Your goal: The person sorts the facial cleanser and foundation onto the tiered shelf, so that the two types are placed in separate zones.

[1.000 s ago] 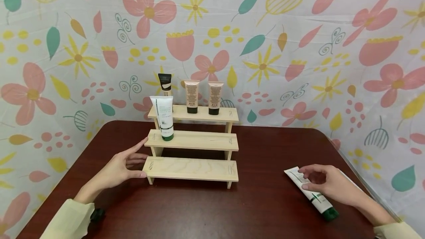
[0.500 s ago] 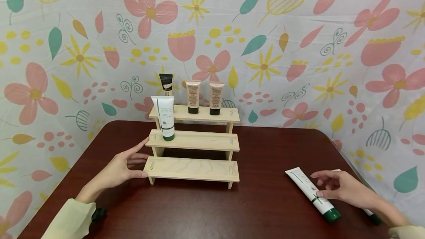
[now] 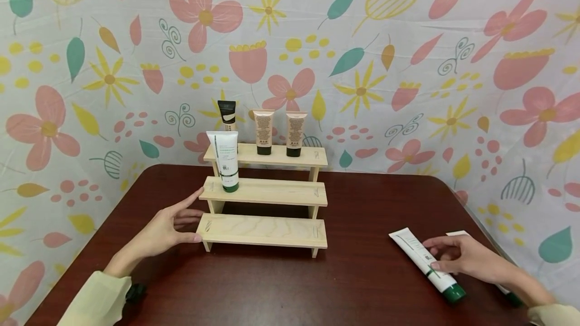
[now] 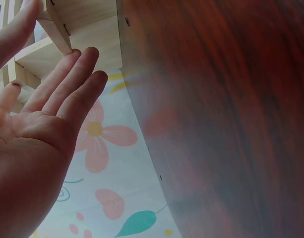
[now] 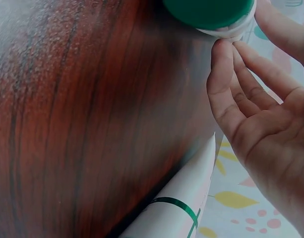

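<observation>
One hand, the left hand (image 3: 158,230), rests its spread thumb and straight fingers against the left edge of a wooden rack (image 3: 263,230) on the desk (image 3: 353,275); by the desk's right edge, the right hand (image 3: 468,260) touches a lying white tube (image 3: 418,253) with loosely bent fingers, and whether it pinches the tube I cannot tell; a second tube (image 3: 457,233) lies partly hidden behind that hand; a standing white tube (image 3: 226,157) is at the left end of the middle shelf (image 3: 276,191), while the top shelf (image 3: 312,156) carries a black-topped tube (image 3: 228,110) at its left end and two beige tubes (image 3: 264,132) further right
</observation>
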`<control>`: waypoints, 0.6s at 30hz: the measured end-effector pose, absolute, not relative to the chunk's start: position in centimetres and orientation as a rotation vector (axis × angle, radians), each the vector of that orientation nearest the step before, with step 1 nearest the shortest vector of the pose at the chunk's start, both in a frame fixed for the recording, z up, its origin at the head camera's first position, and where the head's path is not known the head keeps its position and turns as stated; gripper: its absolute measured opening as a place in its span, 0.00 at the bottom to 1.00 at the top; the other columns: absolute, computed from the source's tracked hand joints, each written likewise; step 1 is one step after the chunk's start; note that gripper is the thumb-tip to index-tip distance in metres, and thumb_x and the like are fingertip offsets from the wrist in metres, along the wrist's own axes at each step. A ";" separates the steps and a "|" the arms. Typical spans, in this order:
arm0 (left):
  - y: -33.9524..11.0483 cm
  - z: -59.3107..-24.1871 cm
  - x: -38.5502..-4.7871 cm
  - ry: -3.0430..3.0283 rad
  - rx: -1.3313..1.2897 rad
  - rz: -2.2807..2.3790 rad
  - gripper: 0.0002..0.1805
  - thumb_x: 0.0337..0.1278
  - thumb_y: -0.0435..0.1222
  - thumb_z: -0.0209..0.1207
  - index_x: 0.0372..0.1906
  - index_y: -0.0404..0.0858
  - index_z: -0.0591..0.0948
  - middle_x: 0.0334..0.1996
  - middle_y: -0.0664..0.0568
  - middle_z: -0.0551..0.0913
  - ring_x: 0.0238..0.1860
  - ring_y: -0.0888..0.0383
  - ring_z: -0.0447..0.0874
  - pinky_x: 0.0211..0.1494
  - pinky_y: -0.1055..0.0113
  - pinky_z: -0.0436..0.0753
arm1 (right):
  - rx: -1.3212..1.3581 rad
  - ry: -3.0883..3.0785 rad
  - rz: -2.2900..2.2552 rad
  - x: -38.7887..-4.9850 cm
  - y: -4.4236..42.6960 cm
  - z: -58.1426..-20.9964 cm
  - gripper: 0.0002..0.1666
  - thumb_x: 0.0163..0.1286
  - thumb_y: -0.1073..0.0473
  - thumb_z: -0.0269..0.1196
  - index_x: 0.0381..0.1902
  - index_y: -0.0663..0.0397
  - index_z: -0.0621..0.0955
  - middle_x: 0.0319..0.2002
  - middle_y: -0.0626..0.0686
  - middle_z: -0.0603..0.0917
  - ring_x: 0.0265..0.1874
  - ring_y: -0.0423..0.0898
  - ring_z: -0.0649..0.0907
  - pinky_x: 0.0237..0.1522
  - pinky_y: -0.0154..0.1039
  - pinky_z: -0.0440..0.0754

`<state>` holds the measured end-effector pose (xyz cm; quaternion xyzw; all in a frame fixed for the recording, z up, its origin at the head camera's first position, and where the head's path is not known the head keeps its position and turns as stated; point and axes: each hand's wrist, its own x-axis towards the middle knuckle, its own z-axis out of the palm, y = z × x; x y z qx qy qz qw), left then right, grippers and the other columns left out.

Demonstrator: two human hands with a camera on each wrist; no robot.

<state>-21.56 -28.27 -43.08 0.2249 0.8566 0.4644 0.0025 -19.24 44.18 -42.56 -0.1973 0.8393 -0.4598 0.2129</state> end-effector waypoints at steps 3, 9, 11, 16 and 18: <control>-28.3 -43.1 -21.6 2.689 0.711 1.454 0.60 0.51 0.34 0.81 0.86 0.49 0.58 0.59 0.33 0.83 0.58 0.38 0.86 0.60 0.40 0.82 | -0.577 2.341 -1.271 -19.4 44.0 -42.6 0.30 0.76 0.67 0.65 0.68 0.82 0.71 0.47 0.61 0.82 0.38 0.43 0.85 0.35 0.42 0.88; -28.3 -43.1 -21.5 2.686 0.715 1.458 0.59 0.51 0.34 0.80 0.86 0.49 0.58 0.60 0.32 0.82 0.58 0.37 0.85 0.60 0.39 0.82 | -0.632 2.373 -1.258 -19.5 43.5 -42.4 0.28 0.75 0.68 0.67 0.66 0.79 0.75 0.45 0.61 0.83 0.35 0.45 0.86 0.33 0.40 0.88; -28.3 -43.1 -21.5 2.684 0.716 1.459 0.59 0.51 0.34 0.80 0.86 0.49 0.58 0.61 0.32 0.82 0.58 0.37 0.85 0.60 0.39 0.82 | -0.633 2.362 -1.262 -19.5 43.4 -42.3 0.27 0.75 0.68 0.66 0.66 0.79 0.75 0.45 0.61 0.83 0.35 0.46 0.86 0.34 0.41 0.88; -28.3 -43.1 -21.4 2.687 0.715 1.454 0.59 0.52 0.34 0.80 0.86 0.49 0.58 0.61 0.32 0.81 0.58 0.37 0.85 0.60 0.39 0.82 | -0.643 2.311 -1.279 -19.8 43.7 -42.2 0.25 0.76 0.69 0.65 0.66 0.78 0.75 0.46 0.61 0.83 0.38 0.47 0.86 0.36 0.40 0.87; -28.3 -43.1 -21.4 2.690 0.712 1.453 0.59 0.52 0.34 0.80 0.86 0.48 0.58 0.60 0.32 0.82 0.58 0.37 0.85 0.60 0.39 0.82 | -0.646 2.277 -1.300 -20.0 43.8 -42.2 0.25 0.75 0.70 0.64 0.65 0.79 0.75 0.46 0.60 0.83 0.37 0.45 0.85 0.37 0.39 0.87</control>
